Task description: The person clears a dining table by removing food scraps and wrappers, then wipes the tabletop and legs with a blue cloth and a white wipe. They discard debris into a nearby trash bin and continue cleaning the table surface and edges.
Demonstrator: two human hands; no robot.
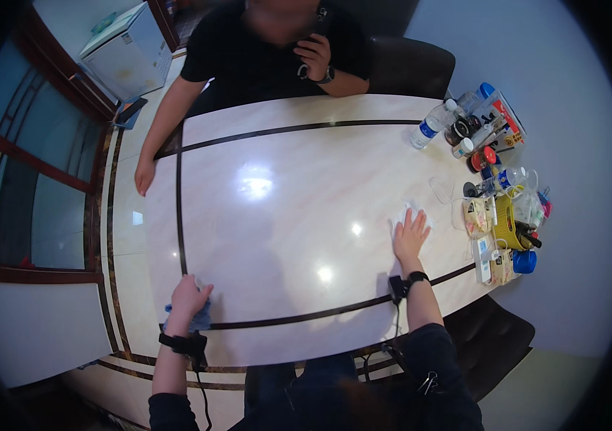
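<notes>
My left hand (191,296) is at the near left corner of the marble-patterned table (295,237), its fingers curled over a crumpled blue cloth (200,319). Part of that cloth is hidden under the hand and wrist. Towards the right side of the tabletop, my right hand (411,237) lies flat with the fingers spread. A thin white tissue (407,209) is beneath its fingers, pressed against the surface. Each of my wrists wears a black strap with a small device and a cable.
Across the table sits a person (279,59) holding a phone, one hand at the left edge. Along the right end stand a water bottle (432,125), jars, tissue packs (478,215), a yellow basket (505,223) and a white power strip (482,259). A thin cable (452,200) lies near them.
</notes>
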